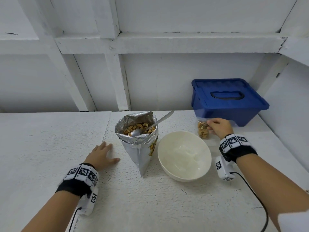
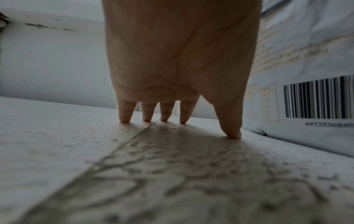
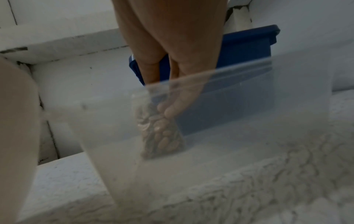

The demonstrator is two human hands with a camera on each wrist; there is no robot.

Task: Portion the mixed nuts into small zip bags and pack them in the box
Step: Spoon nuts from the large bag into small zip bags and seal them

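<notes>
My left hand [image 1: 102,155] rests flat on the white table [image 1: 50,148], fingers spread, holding nothing. Just beside it stands the open foil nut bag [image 1: 139,148] with a spoon [image 1: 150,127] inside, then the white bowl [image 1: 184,156]. My right hand [image 1: 218,127] pinches a nut-filled zip bag [image 1: 202,129] before the closed blue box [image 1: 225,99].

White textured table [image 1: 150,198], four items resting on it.
Foil nut bag [image 1: 140,151] stands centre; white bowl [image 1: 184,156] just beside it; blue box [image 1: 225,101] at the far right; left hand [image 1: 102,155] resting flat.
</notes>
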